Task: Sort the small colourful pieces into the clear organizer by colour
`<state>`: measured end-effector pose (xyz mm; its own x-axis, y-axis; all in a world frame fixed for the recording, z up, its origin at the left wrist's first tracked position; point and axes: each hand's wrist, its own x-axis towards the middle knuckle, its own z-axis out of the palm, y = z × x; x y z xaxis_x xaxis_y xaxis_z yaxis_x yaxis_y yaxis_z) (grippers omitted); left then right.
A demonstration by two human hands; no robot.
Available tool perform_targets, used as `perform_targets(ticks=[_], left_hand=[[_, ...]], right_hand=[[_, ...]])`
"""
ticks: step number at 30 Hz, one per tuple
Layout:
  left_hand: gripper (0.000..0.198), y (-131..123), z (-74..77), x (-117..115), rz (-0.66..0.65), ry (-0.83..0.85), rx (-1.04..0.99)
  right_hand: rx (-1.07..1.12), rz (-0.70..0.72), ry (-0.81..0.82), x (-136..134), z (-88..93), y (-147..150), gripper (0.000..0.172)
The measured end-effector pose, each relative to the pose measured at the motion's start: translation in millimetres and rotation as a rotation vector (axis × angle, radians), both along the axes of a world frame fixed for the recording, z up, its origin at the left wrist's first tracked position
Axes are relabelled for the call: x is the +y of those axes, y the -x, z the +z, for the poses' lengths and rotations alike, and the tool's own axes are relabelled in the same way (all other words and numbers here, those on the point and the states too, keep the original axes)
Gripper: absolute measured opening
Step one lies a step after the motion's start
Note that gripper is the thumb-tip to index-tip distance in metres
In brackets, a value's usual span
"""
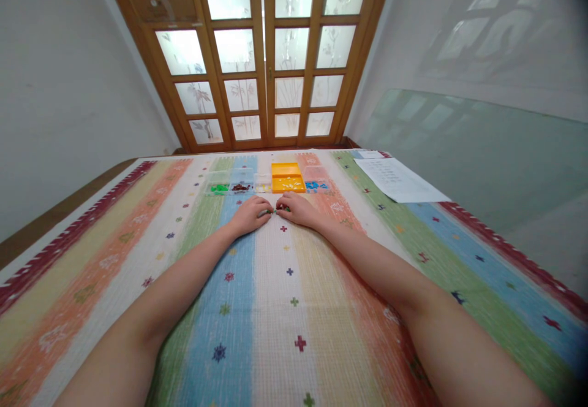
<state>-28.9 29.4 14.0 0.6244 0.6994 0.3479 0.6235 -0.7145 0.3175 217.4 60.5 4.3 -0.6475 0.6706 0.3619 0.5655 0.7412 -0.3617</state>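
Observation:
My left hand (252,215) rests on the striped cloth with its fingers curled round something small and green, mostly hidden. Close beside it, my right hand (296,209) is closed on small dark red and green pieces that show between the fingers. The fingertips of both hands nearly meet. Just beyond them stands an open yellow box (288,170) with white pieces in it. To its left are clear boxes with green pieces (219,188), dark red pieces (241,187) and pale pieces (263,187). Blue pieces (316,185) lie in a clear box to its right.
The striped tablecloth (275,333) covers the table. A sheet of paper with writing (397,179) lies at the back right. Behind the table stand wood-framed glass doors (266,57), and a glass panel (459,137) leans by the right wall.

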Motion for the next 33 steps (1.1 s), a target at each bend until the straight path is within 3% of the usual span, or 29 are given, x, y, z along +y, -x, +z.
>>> perform_targets(ticks=[10, 20, 27, 33], left_hand=[[0.015, 1.2, -1.9, 0.6, 0.075, -0.049, 0.015], [0.016, 4.7, -6.1, 2.9, 0.173, -0.061, 0.015], [0.017, 5.6, -6.1, 2.8, 0.209, -0.073, 0.04], [0.018, 6.8, -4.8, 3.2, 0.259, -0.077, 0.039]], right_hand=[[-0.014, -0.075, -0.041, -4.4, -0.6, 3.6, 0.015], [0.012, 0.084, -0.037, -4.0, -3.3, 4.7, 0.021], [0.056, 0.105, -0.048, -2.4, -5.6, 6.0, 0.014], [0.069, 0.166, -0.033, -6.3, -3.2, 7.9, 0.02]])
